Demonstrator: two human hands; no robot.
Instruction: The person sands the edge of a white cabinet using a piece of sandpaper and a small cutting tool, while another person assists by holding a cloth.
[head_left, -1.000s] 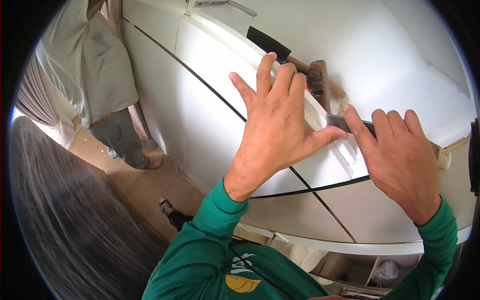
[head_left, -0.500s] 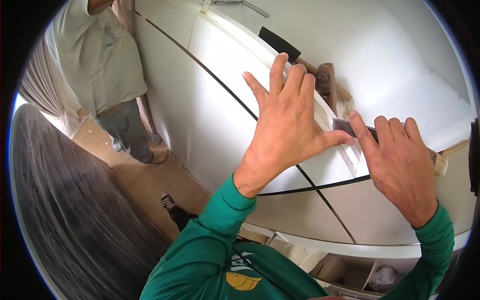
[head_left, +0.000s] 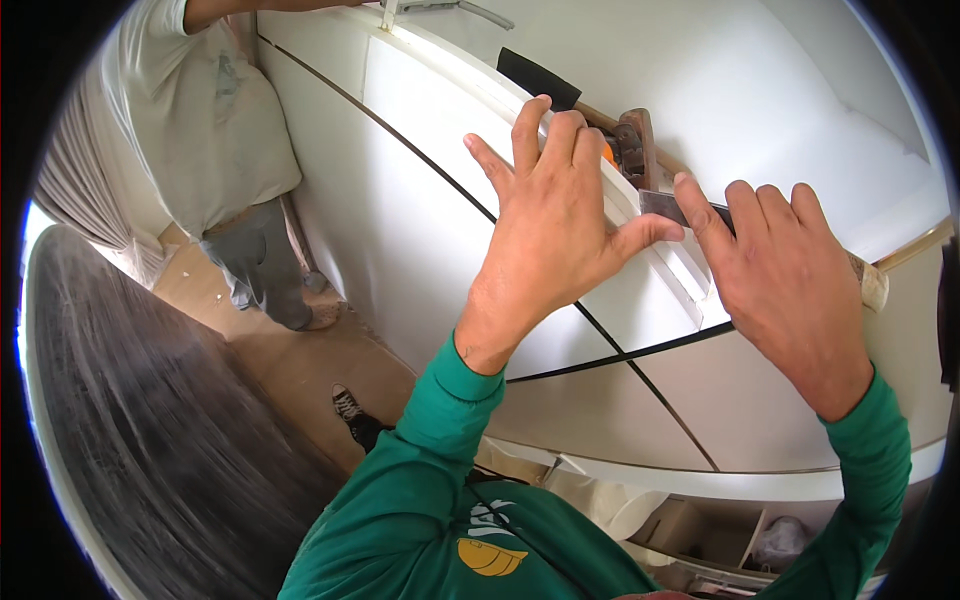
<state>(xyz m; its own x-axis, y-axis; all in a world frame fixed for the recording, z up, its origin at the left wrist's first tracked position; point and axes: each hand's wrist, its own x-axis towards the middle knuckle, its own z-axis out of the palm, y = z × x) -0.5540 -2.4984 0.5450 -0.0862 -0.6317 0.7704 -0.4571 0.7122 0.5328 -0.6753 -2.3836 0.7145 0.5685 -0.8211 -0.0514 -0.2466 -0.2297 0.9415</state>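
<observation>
My right hand (head_left: pixel 785 275) is closed around a chisel (head_left: pixel 658 206), its flat metal blade pointing left past my index finger. Most of its handle is hidden in the hand. The blade's tip lies at the edge of a white frame strip (head_left: pixel 690 290). My left hand (head_left: pixel 550 220) is spread over the strip, fingers apart. Its thumb reaches right to just below the blade; whether they touch I cannot tell. Beyond my hands lie a wooden hand plane (head_left: pixel 636 145) and a tool with a black head (head_left: pixel 538 79) and wooden handle.
Large white panels (head_left: pixel 420 200) with dark seams run under my hands. At the left stands another person in a light shirt (head_left: pixel 205 130), one arm toward the far panel. A dark streaked surface (head_left: pixel 150 400) fills the lower left. An open compartment (head_left: pixel 705 530) sits below the panel edge.
The view has shifted slightly, so the panel and tools appear a little farther left and up. The other person's arm now reaches across the top. My hands keep nearly the same pose.
</observation>
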